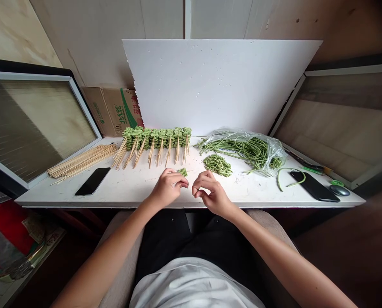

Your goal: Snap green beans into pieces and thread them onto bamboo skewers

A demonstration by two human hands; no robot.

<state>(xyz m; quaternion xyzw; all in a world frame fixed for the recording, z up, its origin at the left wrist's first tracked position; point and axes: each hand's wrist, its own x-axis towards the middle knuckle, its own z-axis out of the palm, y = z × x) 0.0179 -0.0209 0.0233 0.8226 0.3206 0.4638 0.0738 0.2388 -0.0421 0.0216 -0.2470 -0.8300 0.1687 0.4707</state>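
- A single head-worn camera is looking forward and down.
- It is facing the bench from the near side, close above the left hand and right hand.

A short cluster of bright green folded long beans sits near the front middle of the white bench, too small to show whether a skewer runs through it. Just to its right lies a loose heap of short, knobbly green bean pieces. Farther back, a row of pale bamboo skewers loaded with tightly folded green beans lies side by side, the beans packed into blocks at the far ends and the bare sticks fanning toward the front. To the right of the heap, long, thin green beans lie tangled in and spilling from a crumpled clear plastic bag.
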